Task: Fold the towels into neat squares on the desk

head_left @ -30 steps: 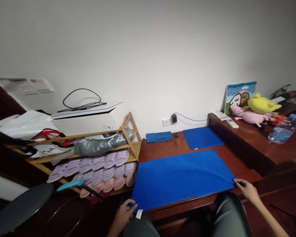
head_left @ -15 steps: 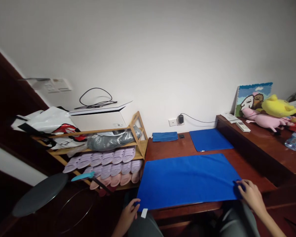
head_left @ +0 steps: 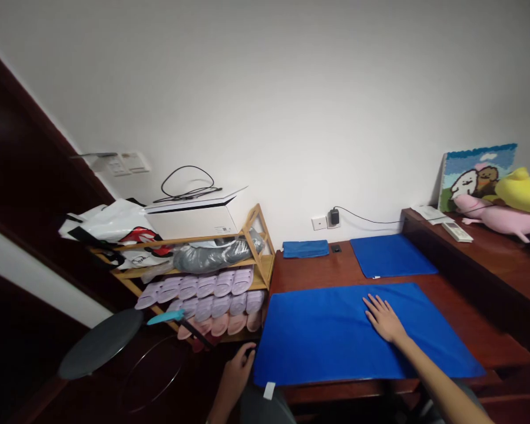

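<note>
A large blue cloth (head_left: pixel 318 335) lies spread over the front of the reddish-brown wooden table, a white tag (head_left: pixel 269 390) at its near left corner. My right hand (head_left: pixel 385 321) rests flat on it, right of its middle, with the fingers stretched out. Just beside the cloth's left edge is my left hand (head_left: pixel 236 372), its fingers loosely bent with a gap between thumb and forefinger. Nothing shows in its grasp. Behind lie a smaller, flat blue cloth (head_left: pixel 393 255) and a narrow folded blue cloth (head_left: pixel 305 248) near the wall.
To the left, a wooden shoe rack (head_left: pixel 265 268) holds several lilac and pink slippers, with a white box (head_left: pixel 194 221) on top. A dark round stool (head_left: pixel 101 344) stands nearby. On the raised right ledge are a pink plush toy (head_left: pixel 497 215) and a remote (head_left: pixel 457 231).
My right hand has left the cloth's near right corner, moved left and inward, and flattened on the cloth. My left hand has shifted slightly up along the left edge. The view has turned left.
</note>
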`<action>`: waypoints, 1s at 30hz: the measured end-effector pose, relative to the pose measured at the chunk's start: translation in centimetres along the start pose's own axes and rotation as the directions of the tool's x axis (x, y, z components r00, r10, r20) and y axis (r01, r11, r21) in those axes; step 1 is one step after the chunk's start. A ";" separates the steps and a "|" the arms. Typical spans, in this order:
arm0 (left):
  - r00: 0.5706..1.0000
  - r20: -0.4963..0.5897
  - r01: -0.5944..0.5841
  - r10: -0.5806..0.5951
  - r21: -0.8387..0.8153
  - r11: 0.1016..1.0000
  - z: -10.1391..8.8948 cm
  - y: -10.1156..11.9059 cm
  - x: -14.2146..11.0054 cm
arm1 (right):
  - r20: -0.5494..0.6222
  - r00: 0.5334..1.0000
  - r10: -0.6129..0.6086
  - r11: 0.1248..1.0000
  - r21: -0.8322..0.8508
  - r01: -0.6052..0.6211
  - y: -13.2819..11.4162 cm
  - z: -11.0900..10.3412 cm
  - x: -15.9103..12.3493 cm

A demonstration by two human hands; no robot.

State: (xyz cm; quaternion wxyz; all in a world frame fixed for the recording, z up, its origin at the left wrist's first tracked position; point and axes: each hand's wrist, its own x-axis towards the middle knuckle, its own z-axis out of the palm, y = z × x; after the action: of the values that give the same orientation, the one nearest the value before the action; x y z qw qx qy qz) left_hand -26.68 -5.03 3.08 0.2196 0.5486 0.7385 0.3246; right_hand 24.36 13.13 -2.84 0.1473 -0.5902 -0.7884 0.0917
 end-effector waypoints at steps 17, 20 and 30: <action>0.969 0.136 -0.248 0.208 0.518 0.819 10.7 4.2 15.7 | 0.131 0.988 0.083 0.990 -0.122 -0.067 -0.3 0.1 0.2; 0.970 0.139 -0.244 0.201 0.570 0.785 10.8 4.2 15.6 | 0.186 0.970 0.156 0.980 -0.149 -0.129 -1.3 -1.1 1.3; 0.971 0.110 -0.233 0.210 0.610 0.757 11.2 3.7 15.9 | 0.267 0.937 -0.228 0.973 0.109 0.205 -20.2 2.1 9.0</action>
State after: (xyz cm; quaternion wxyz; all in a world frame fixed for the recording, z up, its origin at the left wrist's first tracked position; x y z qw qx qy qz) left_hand -21.42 13.53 -1.53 0.0004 0.6790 0.7299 0.0786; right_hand 3.05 15.99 2.69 0.0678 -0.4747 -0.8572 0.1878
